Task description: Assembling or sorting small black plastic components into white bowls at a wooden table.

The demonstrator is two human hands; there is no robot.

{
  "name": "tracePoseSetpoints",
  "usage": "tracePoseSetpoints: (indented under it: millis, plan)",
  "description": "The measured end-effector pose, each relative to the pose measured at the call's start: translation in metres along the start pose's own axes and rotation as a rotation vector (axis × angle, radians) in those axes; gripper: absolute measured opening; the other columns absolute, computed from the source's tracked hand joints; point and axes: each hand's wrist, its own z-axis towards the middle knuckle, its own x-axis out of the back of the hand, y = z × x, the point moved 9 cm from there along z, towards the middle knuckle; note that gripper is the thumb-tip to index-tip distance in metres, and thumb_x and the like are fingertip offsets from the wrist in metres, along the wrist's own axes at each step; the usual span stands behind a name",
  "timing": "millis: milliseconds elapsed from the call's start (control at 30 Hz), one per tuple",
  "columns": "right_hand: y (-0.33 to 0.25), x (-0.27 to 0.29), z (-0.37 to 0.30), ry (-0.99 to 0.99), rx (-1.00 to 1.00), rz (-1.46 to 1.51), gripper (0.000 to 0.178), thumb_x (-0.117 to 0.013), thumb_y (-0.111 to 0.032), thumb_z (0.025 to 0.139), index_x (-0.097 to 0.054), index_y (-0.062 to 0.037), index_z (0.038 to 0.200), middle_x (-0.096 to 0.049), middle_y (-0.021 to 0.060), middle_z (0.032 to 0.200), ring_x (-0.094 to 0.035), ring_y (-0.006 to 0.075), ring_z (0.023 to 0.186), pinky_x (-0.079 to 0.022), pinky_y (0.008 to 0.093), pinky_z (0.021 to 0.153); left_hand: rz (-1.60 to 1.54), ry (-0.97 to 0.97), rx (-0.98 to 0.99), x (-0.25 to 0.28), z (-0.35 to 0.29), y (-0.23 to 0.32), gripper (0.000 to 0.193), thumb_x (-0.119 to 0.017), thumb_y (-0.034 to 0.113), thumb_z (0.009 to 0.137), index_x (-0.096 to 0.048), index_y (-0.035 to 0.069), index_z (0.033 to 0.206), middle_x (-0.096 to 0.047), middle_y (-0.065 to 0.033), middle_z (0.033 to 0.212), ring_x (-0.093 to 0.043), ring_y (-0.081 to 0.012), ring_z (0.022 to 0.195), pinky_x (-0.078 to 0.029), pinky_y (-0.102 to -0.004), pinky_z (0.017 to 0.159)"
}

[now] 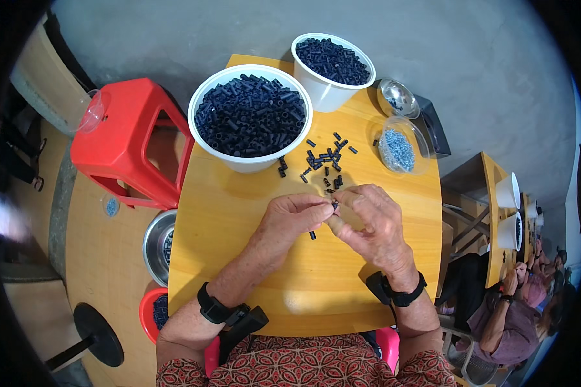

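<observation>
My left hand and my right hand meet over the middle of the wooden table. Their fingertips pinch a small dark piece, mostly covered by the fingers. Just beyond the hands lies a loose scatter of short black tubes. One more black tube rests on the wood beside my left hand. A large white tub heaped with black tubes stands at the table's left, and a second white tub, also full, is behind it.
A clear bowl of small silvery pieces, a metal bowl and a black tray sit at the right. A red stool, a steel basin and a red basin are left. Another person sits at a far-right table.
</observation>
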Motion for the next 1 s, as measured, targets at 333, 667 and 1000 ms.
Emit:
tracePoseSetpoints:
  millis: [333,667,1000]
  plan:
    - [0.018,0.004,0.001,-0.012,-0.16,0.265,0.022,-0.07,-0.006,0.075,-0.066,-0.0001,0.095,-0.063,0.0145,0.087,-0.062,0.0275,0.076,-0.05,0.0335,0.069,-0.03,-0.019,-0.046,-0.003,0.0,0.003,0.016,-0.065,0.014,0.088,-0.067,0.003,0.1,-0.068,-0.0047,0.093,-0.064,-0.0124,0.09,-0.047,-0.0224,0.075]
    - [0.013,0.001,-0.004,0.122,-0.261,0.186,0.006,-0.068,0.0,0.077,-0.062,0.0005,0.077,-0.063,0.0102,0.076,-0.063,0.0225,0.069,-0.05,0.0298,0.064,0.096,0.021,-0.19,-0.001,0.002,0.006,0.015,-0.064,0.007,0.086,-0.066,-0.001,0.099,-0.068,-0.0062,0.091,-0.063,-0.0119,0.086,-0.048,-0.0248,0.078]
    - [0.006,0.004,-0.005,0.051,-0.14,0.015,0.027,-0.073,-0.005,0.07,-0.061,-0.0027,0.095,-0.062,0.0136,0.089,-0.061,0.0295,0.083,-0.048,0.0374,0.072,-0.018,0.021,-0.035,0.001,0.001,0.001,0.014,-0.064,0.014,0.088,-0.068,0.006,0.098,-0.068,-0.0032,0.093,-0.061,-0.0088,0.086,-0.047,-0.0213,0.076]
